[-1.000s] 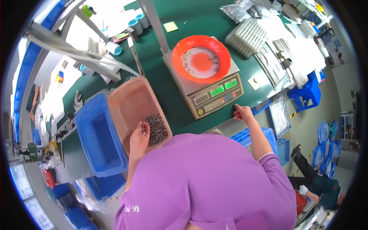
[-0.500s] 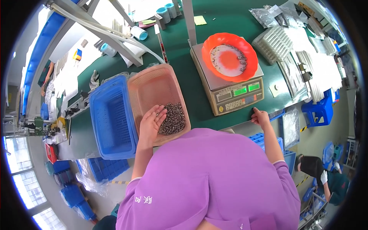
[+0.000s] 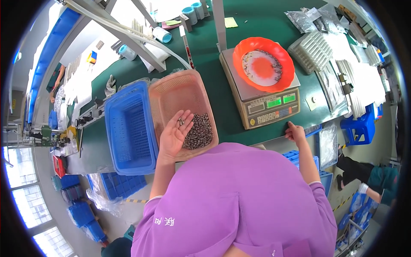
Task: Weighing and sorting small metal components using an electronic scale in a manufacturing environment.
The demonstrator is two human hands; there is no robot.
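My left hand (image 3: 172,136) is palm up over the pink basket (image 3: 176,81), with several small metal pins (image 3: 182,121) lying on its slightly curved fingers. Beside it, in the basket's near right part, is a heap of the same short dark-and-silver pins (image 3: 199,133). My right hand (image 3: 295,131) rests by the table's front edge, its fingers curled and nothing visible in them. It is near a digital scale (image 3: 267,112) with lit green displays. On the scale's plate stands an orange-red scalloped bowl (image 3: 242,50) with small metal pieces scattered inside on its whitish bottom.
A blue basket (image 3: 130,124) sits against the pink one's left side. Behind are a metal post (image 3: 219,25), light-blue cups (image 3: 189,15) and a yellow note (image 3: 231,22). Stacked clear trays (image 3: 310,51) lie right of the scale. Another person (image 3: 364,171) is at the far right.
My left hand's fingers have opened out and the palm faces up more, showing the pins on them. My right hand stays by the table edge. The person at right has shifted.
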